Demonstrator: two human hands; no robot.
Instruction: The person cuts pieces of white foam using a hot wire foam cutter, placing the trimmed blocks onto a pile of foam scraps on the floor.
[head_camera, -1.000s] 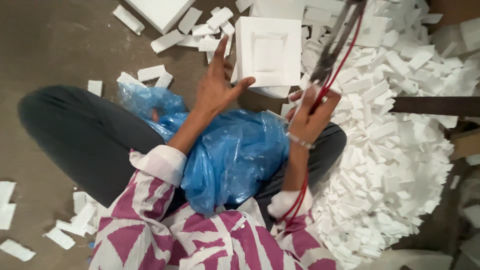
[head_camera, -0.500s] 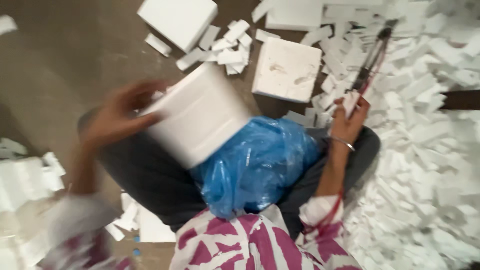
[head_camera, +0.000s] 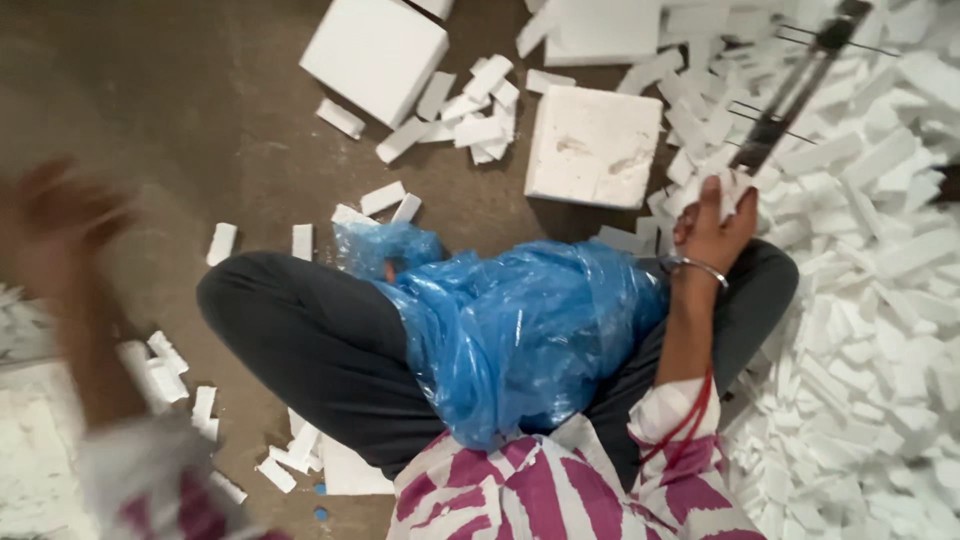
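I sit cross-legged on a bare floor (head_camera: 180, 120). To my right a big heap of cut white foam strips (head_camera: 860, 300) is already piled up, so, as I judge it, much cutting is done. Whole foam blocks are still uncut: a square one (head_camera: 592, 146) just ahead of my knees, another (head_camera: 375, 55) further off. A blue plastic sheet (head_camera: 520, 335) covers my lap. My right hand (head_camera: 712, 228) is closed around the wrapped handle of a dark wire-cutter frame (head_camera: 790, 95), which slants up over the heap. My left hand (head_camera: 60, 215) is out to the side, blurred; I cannot tell its grip.
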